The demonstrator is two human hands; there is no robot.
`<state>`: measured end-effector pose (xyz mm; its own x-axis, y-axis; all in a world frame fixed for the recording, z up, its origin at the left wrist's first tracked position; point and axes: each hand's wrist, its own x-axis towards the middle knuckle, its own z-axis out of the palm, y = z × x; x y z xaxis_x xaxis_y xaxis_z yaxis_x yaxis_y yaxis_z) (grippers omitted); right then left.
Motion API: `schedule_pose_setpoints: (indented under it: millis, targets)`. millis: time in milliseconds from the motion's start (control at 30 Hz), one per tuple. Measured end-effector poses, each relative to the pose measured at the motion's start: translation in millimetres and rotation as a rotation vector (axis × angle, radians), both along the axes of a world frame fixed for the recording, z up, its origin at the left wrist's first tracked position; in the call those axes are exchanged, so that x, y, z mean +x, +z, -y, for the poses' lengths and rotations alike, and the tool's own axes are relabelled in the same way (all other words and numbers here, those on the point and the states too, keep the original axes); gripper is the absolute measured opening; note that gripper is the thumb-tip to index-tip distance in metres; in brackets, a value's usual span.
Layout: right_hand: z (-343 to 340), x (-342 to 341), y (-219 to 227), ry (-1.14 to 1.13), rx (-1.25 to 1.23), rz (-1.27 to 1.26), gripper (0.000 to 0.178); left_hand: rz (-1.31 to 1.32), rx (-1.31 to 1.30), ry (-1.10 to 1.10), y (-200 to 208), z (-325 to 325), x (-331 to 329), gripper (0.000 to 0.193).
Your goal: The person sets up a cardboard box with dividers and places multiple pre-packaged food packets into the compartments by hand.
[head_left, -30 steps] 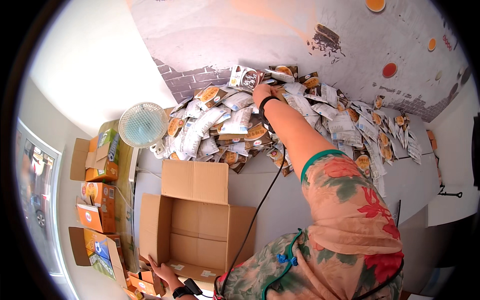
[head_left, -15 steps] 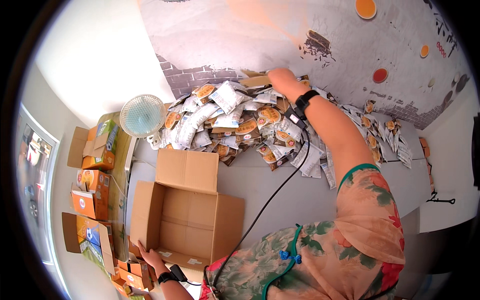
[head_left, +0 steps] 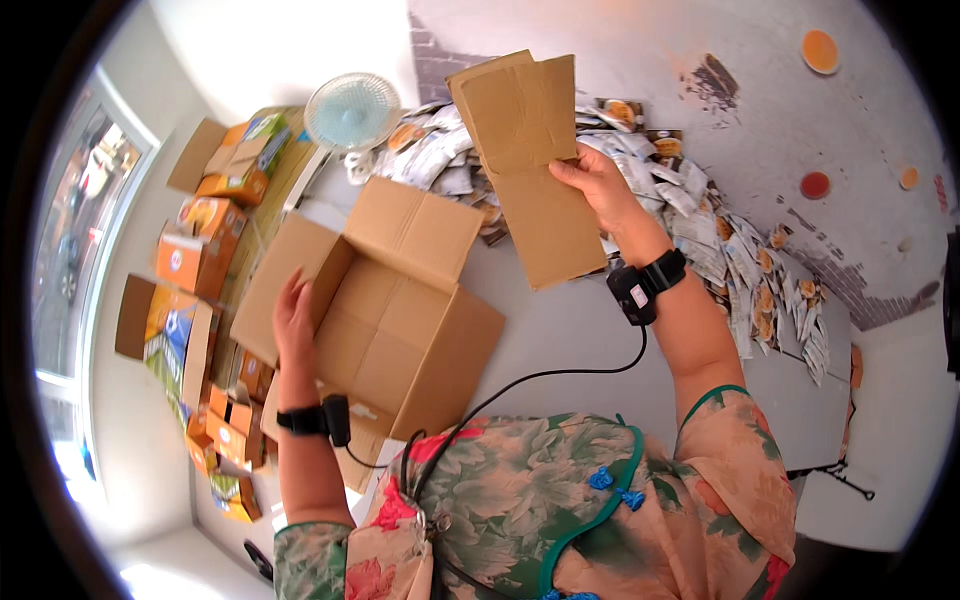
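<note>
My right hand (head_left: 605, 195) grips some flat brown cardboard pieces (head_left: 545, 220), its thumb on their near face. They are held up above the table, and their upper ends fan slightly apart. My left hand (head_left: 293, 318) is open, fingers stretched upward, by the left flap of a big cardboard box (head_left: 385, 320). Whether it touches that flap I cannot tell. The box stands with its top flaps spread, and the part of its inside that shows is bare. Behind the cardboard pieces lies a heap of small silver and brown packets (head_left: 690, 215), partly hidden by them.
A round fan (head_left: 352, 112) stands at the table's back left. Several orange printed cartons (head_left: 200, 245) line the left side below the window. The grey table (head_left: 520, 350) runs right along the wall. A black cable (head_left: 540, 376) hangs from my right wrist device.
My right hand has come back from the wall behind the packets, bringing the cardboard pieces up into full view. My left hand has left the box's near left corner and risen. The view has shifted.
</note>
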<state>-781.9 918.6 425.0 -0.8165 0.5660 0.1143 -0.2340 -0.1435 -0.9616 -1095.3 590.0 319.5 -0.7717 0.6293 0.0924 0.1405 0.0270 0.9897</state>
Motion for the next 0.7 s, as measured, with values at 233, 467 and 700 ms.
schedule_pose_setpoints:
  millis: [233, 467, 700]
  targets:
    - [87.5, -61.4, -46.1, 0.102, 0.103, 0.021, 0.037, 0.413, 0.274, -0.445, 77.8, -38.4, 80.3, 0.044]
    - [135.3, -78.8, -43.3, 0.051, 0.428, 0.082, 0.047, 0.458, 0.359, -0.444, 38.6, -25.2, 83.0, 0.036]
    - [150.4, -91.8, -44.6, 0.087, 0.582, 0.104, 0.05, 0.511, 0.448, -0.324, 22.0, -11.3, 81.5, 0.027]
